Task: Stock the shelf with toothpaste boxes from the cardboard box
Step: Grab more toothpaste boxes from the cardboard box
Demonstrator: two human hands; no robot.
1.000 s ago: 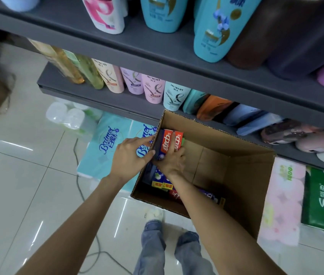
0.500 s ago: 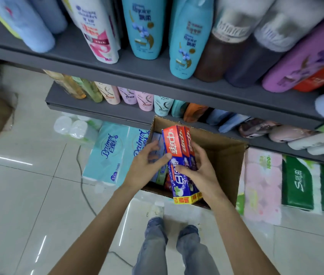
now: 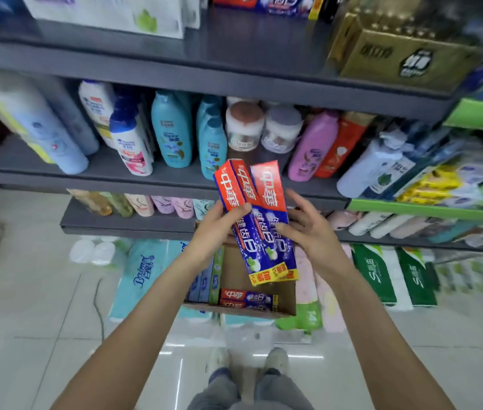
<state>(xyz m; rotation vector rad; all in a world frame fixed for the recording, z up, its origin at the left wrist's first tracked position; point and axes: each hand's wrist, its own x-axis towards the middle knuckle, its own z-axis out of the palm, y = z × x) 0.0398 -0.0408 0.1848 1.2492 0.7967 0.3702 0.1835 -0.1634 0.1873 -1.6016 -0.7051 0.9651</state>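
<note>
Up in front of the shelving, the left hand (image 3: pixel 215 229) grips a small bundle of red-and-blue toothpaste boxes (image 3: pixel 256 223), its thumb pressed across their printed faces where the red band meets the blue. The right hand (image 3: pixel 308 229) is at the bundle's right edge with fingers spread and only loosely bent; whether it truly clasps the boxes or merely touches them I cannot tell. The boxes run lengthwise nearly upright, leaning slightly left at the top, red ends pointing up toward the shelf of shampoo bottles (image 3: pixel 172 128) and yellow-tagged ends pointing down. Directly below them sits the open cardboard box (image 3: pixel 289 294) on the floor, with more toothpaste boxes (image 3: pixel 246 298) lying flat along its near wall and some paler cartons (image 3: pixel 207 279) standing on end at its left. Tissue packs (image 3: pixel 142 273) lie around the cardboard box, and the top shelf (image 3: pixel 234 39) carries further toothpaste at its back.
</note>
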